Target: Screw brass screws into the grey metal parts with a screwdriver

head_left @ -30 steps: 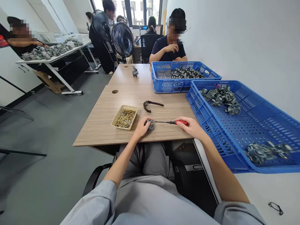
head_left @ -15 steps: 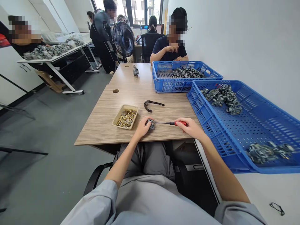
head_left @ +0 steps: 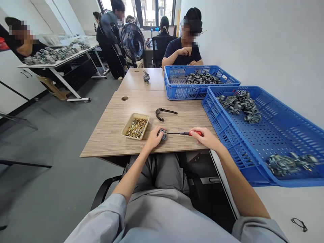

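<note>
My left hand point(head_left: 155, 137) is closed around a small grey metal carburetor point(head_left: 163, 135), pressing it to the table near the front edge. In my right hand point(head_left: 205, 137) is a screwdriver with a red handle point(head_left: 196, 133); its long thin shaft points left and its tip meets the carburetor's right side. Exactly where the tip sits is too small to tell. Left of my left hand stands a cream tray point(head_left: 122, 133) full of small brass-coloured and silver parts. Beyond the hands lies a black wristwatch point(head_left: 162, 111).
Two blue crates point(head_left: 220, 130) point(head_left: 168, 92) with metal carburetors stand on the right. Another carburetor point(head_left: 146, 77) rests on the far table. A co-worker point(head_left: 174, 50) sits opposite. Fans point(head_left: 133, 42) stand at the back left. A black loop point(head_left: 299, 224) lies on the white surface at lower right.
My hands, the carburetor and the screwdriver stay almost in place. At the far left, a seated person has raised a hand toward the head.
</note>
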A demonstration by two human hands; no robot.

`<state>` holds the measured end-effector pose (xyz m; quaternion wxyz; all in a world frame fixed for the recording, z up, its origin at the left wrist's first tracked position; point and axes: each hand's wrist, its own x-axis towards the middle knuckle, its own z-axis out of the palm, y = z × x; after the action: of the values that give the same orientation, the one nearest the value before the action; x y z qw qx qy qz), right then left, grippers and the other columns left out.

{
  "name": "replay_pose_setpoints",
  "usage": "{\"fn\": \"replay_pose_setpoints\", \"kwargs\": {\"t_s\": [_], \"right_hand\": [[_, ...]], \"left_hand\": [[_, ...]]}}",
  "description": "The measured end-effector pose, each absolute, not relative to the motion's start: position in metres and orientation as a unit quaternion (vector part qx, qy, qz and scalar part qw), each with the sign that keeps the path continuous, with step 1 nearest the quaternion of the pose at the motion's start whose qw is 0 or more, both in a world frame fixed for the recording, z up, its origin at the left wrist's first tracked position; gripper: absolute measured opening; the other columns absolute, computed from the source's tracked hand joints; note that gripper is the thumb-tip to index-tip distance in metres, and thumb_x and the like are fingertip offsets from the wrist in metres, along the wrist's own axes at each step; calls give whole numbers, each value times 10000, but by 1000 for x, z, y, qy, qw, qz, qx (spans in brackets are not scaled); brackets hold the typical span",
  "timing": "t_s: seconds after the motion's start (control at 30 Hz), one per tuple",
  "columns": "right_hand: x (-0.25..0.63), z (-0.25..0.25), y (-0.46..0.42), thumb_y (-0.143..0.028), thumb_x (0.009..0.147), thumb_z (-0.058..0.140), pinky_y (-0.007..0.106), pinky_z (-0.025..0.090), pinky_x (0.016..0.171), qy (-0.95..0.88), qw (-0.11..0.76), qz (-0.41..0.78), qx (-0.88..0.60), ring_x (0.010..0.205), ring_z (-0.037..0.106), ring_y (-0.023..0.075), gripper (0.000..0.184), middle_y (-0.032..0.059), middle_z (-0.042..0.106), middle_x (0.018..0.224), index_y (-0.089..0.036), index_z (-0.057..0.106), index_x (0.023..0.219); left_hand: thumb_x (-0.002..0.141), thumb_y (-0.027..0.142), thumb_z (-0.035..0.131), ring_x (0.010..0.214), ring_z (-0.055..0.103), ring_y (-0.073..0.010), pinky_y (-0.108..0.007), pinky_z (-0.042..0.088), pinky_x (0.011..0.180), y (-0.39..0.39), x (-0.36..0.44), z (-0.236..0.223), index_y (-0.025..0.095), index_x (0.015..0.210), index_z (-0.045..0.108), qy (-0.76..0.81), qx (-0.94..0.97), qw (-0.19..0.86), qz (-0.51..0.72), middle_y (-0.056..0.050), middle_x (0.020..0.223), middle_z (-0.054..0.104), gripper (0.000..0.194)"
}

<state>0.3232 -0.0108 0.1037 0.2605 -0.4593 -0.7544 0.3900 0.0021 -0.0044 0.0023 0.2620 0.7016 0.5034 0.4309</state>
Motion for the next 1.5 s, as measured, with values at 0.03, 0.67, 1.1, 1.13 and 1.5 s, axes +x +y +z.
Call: {"fn": "replay_pose_setpoints", "kwargs": {"t_s": [0.03,0.67,1.1,1.13,1.5], "right_hand": [[324,104,-11,-634,1034,604,316,561,545,-753,258,395,-459,656,536,194,459,27,603,755,-220,788,958],[328,109,-19,-519,986,708,326,478,643,-773,257,332,-476,662,547,201,342,-49,562,737,-279,557,1176],[317,109,-23,-543,1024,682,345,423,696,-767,301,229,-519,689,629,234,276,30,736,795,-272,643,983],[317,112,-24,-535,1028,674,344,419,684,-767,309,229,-513,664,612,222,269,28,737,800,-269,650,1001],[299,123,-39,-573,1000,725,325,463,625,-726,402,206,-519,576,603,181,361,10,725,689,-252,661,847]], "left_hand": [[992,208,512,1210,704,-273,-435,539,1160,-5,2,3,226,1131,734,502,704,261,428,-93,1215,771,262],[1026,235,491,1181,701,-272,-427,543,1147,-6,4,2,224,1116,731,499,708,258,428,-95,1182,762,257],[1041,221,479,1181,697,-272,-422,545,1132,-6,3,2,220,1108,733,506,706,252,426,-94,1173,762,262],[1040,218,479,1179,696,-271,-420,545,1132,-6,4,2,221,1107,731,509,705,250,426,-91,1170,760,261],[1067,239,465,1156,683,-279,-433,548,1093,-13,6,2,223,1111,709,518,719,182,426,-106,1160,730,248]]}}
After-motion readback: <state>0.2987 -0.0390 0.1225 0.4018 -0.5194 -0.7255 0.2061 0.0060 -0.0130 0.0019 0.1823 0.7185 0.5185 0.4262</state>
